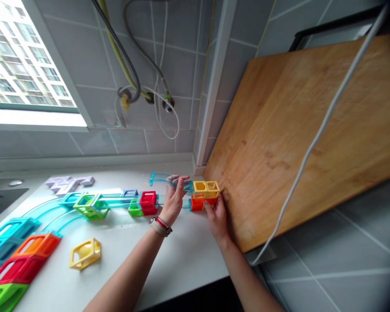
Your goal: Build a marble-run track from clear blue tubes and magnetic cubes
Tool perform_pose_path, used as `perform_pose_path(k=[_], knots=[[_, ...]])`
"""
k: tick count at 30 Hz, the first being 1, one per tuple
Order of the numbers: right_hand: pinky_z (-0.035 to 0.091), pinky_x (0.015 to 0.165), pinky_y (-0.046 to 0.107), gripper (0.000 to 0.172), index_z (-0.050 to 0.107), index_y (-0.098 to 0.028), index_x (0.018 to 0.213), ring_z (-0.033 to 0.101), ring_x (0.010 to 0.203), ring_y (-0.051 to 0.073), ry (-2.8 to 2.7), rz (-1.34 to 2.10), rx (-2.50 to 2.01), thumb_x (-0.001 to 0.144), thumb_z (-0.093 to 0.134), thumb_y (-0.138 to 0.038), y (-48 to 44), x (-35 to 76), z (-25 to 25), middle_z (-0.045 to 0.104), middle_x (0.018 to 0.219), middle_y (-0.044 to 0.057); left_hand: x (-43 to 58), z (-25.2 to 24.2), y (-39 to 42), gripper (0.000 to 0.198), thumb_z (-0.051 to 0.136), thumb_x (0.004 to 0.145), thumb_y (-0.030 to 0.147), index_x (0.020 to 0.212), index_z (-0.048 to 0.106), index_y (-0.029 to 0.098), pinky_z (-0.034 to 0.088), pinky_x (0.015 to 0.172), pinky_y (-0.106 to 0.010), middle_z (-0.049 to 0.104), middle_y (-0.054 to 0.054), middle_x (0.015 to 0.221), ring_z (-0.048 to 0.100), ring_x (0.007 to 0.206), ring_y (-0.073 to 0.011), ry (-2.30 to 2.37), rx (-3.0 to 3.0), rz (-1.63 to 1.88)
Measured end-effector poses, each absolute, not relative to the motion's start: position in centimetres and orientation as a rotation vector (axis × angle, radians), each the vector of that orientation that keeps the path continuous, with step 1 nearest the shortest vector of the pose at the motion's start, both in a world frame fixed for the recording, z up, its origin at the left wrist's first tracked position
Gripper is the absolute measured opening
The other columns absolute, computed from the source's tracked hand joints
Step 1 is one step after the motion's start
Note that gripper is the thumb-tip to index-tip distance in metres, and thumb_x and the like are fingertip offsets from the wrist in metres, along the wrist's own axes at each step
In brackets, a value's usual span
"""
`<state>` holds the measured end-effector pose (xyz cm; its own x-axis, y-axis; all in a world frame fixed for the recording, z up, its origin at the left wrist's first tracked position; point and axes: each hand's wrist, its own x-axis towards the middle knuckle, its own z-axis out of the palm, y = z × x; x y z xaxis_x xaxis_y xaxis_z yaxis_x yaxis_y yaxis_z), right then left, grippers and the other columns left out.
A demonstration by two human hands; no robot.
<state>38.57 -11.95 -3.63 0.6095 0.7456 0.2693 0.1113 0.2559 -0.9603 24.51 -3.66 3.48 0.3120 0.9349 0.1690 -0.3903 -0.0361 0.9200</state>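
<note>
My left hand pinches a clear blue curved track piece and holds its end against a yellow frame block. That yellow block sits on an orange block. Fingers of my right hand are closed on the orange block's lower right side, next to a leaning wooden board. A red block and a green block stand just left of my left hand, joined to a long blue track.
Coloured frame blocks lie at the near left of the white counter, with a loose yellow one. Pale purple pieces lie at the back. Hoses hang on the tiled wall. A white cable crosses the board.
</note>
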Motion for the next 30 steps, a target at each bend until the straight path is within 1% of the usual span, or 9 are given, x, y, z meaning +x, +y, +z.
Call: perform_pose_path(k=[4, 9, 14, 18, 21, 24, 26, 28, 30], knots=[[0.048, 0.107, 0.049, 0.065, 0.055, -0.018, 0.14, 0.055, 0.133, 0.033, -0.85, 0.482, -1.271, 0.084, 0.072, -0.046, -12.0, 38.6, -3.8, 0.064, 0.137, 0.015, 24.5, 3.1, -4.1, 0.042, 0.059, 0.094, 0.058, 0.116, 0.038, 0.029, 0.053, 0.088, -0.031, 0.06, -0.007, 0.134, 0.066, 0.111, -0.0171, 0.617, 1.124, 1.146], [0.049, 0.107, 0.047, 0.065, 0.055, -0.018, 0.141, 0.056, 0.132, 0.032, -0.863, 0.47, -1.27, 0.084, 0.071, -0.045, -12.1, 38.6, -3.7, 0.065, 0.136, 0.015, 24.7, 2.5, -4.6, 0.046, 0.063, 0.092, 0.057, 0.115, 0.035, 0.029, 0.054, 0.084, -0.03, 0.063, -0.007, 0.13, 0.067, 0.109, -0.0178, 0.604, 1.082, 1.134], [0.049, 0.107, 0.047, 0.066, 0.053, -0.018, 0.143, 0.057, 0.131, 0.032, -0.862, 0.49, -1.272, 0.085, 0.071, -0.044, -12.0, 38.6, -3.8, 0.064, 0.138, 0.015, 24.5, 2.3, -4.6, 0.044, 0.06, 0.094, 0.057, 0.115, 0.035, 0.029, 0.055, 0.087, -0.031, 0.062, -0.008, 0.132, 0.067, 0.113, -0.0188, 0.589, 1.066, 1.134], [0.047, 0.108, 0.048, 0.066, 0.049, -0.017, 0.146, 0.057, 0.132, 0.032, -0.878, 0.502, -1.291, 0.088, 0.067, -0.045, -11.9, 38.6, -3.7, 0.061, 0.141, 0.016, 24.5, 2.3, -4.4, 0.045, 0.059, 0.094, 0.058, 0.116, 0.035, 0.028, 0.055, 0.086, -0.031, 0.065, -0.007, 0.128, 0.068, 0.11, -0.0189, 0.58, 1.074, 1.152], [0.043, 0.113, 0.052, 0.072, 0.039, -0.017, 0.153, 0.048, 0.141, 0.032, -0.941, 0.413, -1.316, 0.092, 0.063, -0.045, -12.5, 38.3, -3.0, 0.049, 0.153, 0.018, 24.6, 2.0, -4.3, 0.046, 0.062, 0.093, 0.057, 0.115, 0.034, 0.028, 0.055, 0.085, -0.032, 0.067, -0.006, 0.122, 0.068, 0.11, -0.0197, 0.582, 1.08, 1.155], [0.031, 0.121, 0.056, 0.08, 0.028, -0.019, 0.159, 0.032, 0.151, 0.033, -1.094, 0.103, -1.362, 0.091, 0.066, -0.039, -13.4, 37.9, -1.4, 0.029, 0.165, 0.017, 24.8, 1.6, -4.2, 0.046, 0.064, 0.092, 0.056, 0.115, 0.035, 0.028, 0.056, 0.082, -0.032, 0.069, -0.006, 0.119, 0.068, 0.108, -0.0204, 0.587, 1.1, 1.169], [0.024, 0.123, 0.06, 0.077, 0.032, -0.023, 0.158, 0.027, 0.153, 0.034, -1.257, -0.09, -1.377, 0.09, 0.067, -0.033, -13.8, 37.7, 0.1, 0.028, 0.166, 0.013, 24.8, 1.4, -4.2, 0.046, 0.065, 0.092, 0.055, 0.115, 0.036, 0.028, 0.056, 0.081, -0.032, 0.069, -0.007, 0.118, 0.069, 0.107, -0.0204, 0.573, 1.105, 1.173], [0.021, 0.123, 0.064, 0.067, 0.043, -0.027, 0.153, 0.025, 0.154, 0.035, -1.461, -0.157, -1.375, 0.09, 0.066, -0.03, -13.6, 37.7, 1.7, 0.036, 0.163, 0.009, 24.9, 1.3, -4.3, 0.046, 0.065, 0.092, 0.054, 0.115, 0.036, 0.027, 0.056, 0.08, -0.031, 0.068, -0.007, 0.117, 0.069, 0.106, -0.0199, 0.55, 1.089, 1.178], [0.021, 0.123, 0.065, 0.057, 0.051, -0.029, 0.148, 0.026, 0.154, 0.035, -1.643, -0.145, -1.374, 0.093, 0.062, -0.028, -12.9, 38.0, 3.0, 0.045, 0.158, 0.006, 25.0, 1.4, -4.3, 0.047, 0.065, 0.092, 0.054, 0.115, 0.035, 0.027, 0.056, 0.08, -0.03, 0.068, -0.006, 0.115, 0.069, 0.105, -0.0192, 0.533, 1.066, 1.19]])
